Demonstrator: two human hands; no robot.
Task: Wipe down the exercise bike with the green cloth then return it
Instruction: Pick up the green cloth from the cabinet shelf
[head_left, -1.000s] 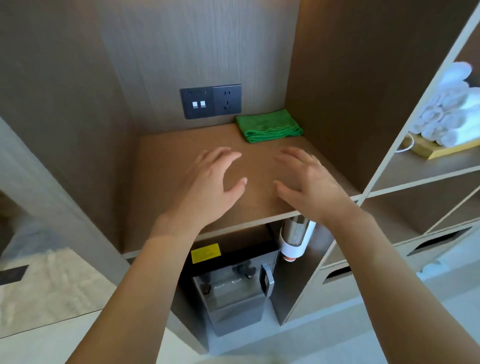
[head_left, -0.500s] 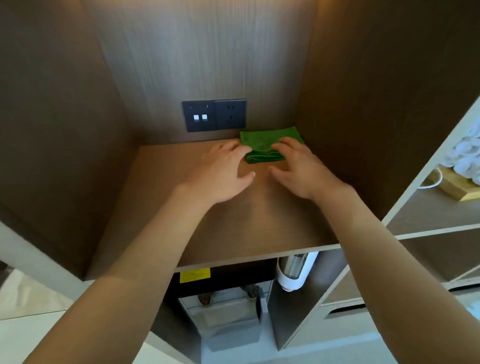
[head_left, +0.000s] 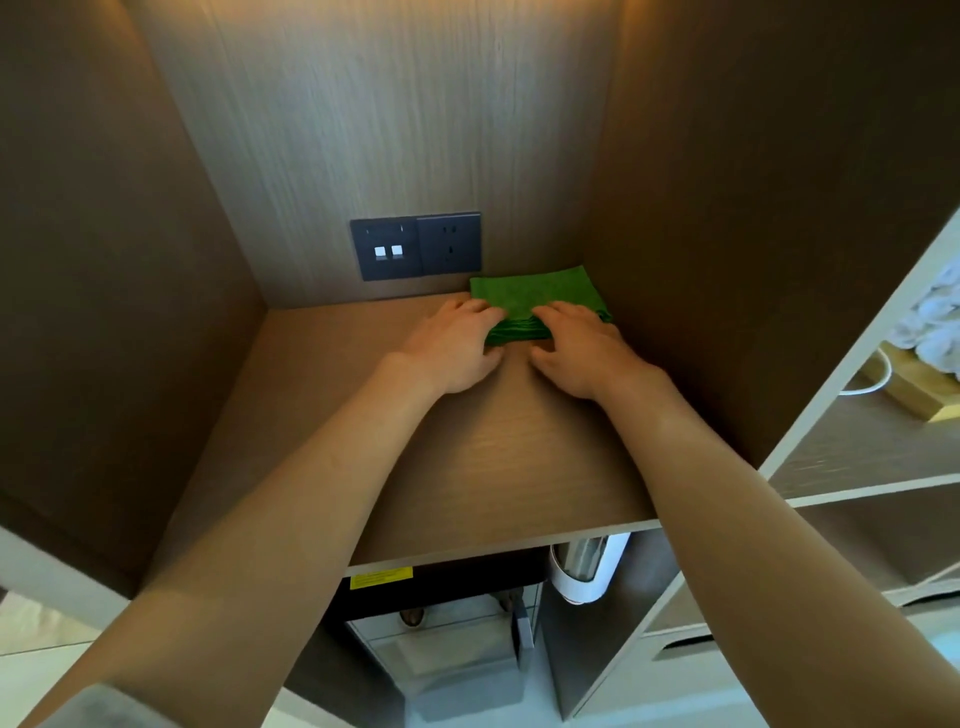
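Note:
A folded green cloth (head_left: 535, 291) lies at the back right corner of a wooden cabinet shelf (head_left: 467, 467), just under a dark wall socket. My left hand (head_left: 457, 345) has its fingers over the cloth's front left edge, with the thumb against the folded edge below. My right hand (head_left: 582, 348) covers the front right edge the same way, fingers on top and thumb at the front. Both hands pinch the cloth, which still lies on the shelf. No exercise bike is in sight.
A dark switch-and-socket plate (head_left: 415, 247) sits on the back wall. The niche's side walls stand close on both sides. A metal appliance (head_left: 441, 654) and a white dispenser (head_left: 587, 571) are below the shelf. Rolled white towels (head_left: 930, 322) lie on the right shelf.
Both hands moved forward across the shelf, from hovering near its front edge to the green cloth at the back, and closed on its front edge. My head came closer to the niche.

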